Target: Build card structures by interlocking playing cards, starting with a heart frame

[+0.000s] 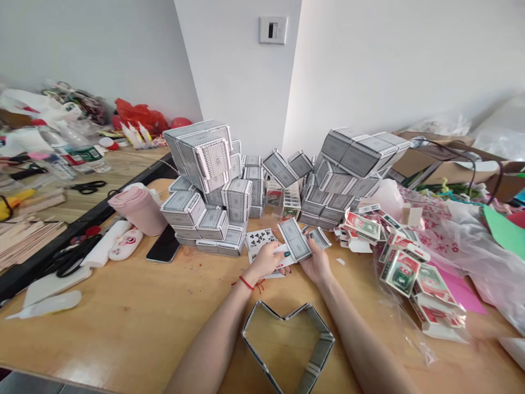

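Both my hands meet over the wooden table (pixel 135 323) in front of stacks of card boxes. My left hand (pixel 266 259), with a red string on its wrist, is closed on playing cards (pixel 260 241) that show a face of clubs. My right hand (pixel 315 264) is closed on a patterned grey-backed card (pixel 295 238) held up between the two hands. Nearer to me lies a heart-shaped frame (pixel 287 342) built from cards on edge, between my forearms.
Stacked grey card boxes stand at the back left (pixel 205 186) and back right (pixel 348 164). Red-and-green empty boxes (pixel 406 268) lie in clear plastic at the right. A phone (pixel 164 244), pink roll (pixel 139 210) and scissors (pixel 68 260) lie at the left.
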The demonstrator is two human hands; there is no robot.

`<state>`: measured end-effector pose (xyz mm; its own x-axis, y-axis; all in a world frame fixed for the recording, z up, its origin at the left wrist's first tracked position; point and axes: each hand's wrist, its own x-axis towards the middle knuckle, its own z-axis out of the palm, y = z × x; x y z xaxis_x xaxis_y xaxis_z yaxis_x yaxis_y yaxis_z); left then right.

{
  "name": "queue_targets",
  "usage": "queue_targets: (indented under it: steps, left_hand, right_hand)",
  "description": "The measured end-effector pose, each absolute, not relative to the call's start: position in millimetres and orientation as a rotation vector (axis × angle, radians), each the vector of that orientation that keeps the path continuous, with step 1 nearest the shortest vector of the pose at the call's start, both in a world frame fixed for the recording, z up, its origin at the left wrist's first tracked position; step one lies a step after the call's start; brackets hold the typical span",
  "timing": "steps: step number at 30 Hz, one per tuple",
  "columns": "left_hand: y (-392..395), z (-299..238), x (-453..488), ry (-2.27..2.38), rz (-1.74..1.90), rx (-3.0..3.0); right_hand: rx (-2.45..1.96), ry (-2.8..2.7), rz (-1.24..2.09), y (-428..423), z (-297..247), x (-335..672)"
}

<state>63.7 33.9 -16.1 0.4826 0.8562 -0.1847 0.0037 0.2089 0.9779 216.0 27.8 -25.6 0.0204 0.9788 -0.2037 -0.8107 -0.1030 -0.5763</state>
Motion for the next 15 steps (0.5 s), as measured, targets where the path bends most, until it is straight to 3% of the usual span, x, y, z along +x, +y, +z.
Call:
queue_targets:
  steps: [10,15]
  left_hand:
    - [34,-10,65,0.828,0.689,1.131]
    - [34,-7,59,0.807,0.606,1.065]
  right_hand:
    - [-0.575,-0.389,1.663,23,-16,217]
    - [-0.448,-0.258,1.426,29,-11,234]
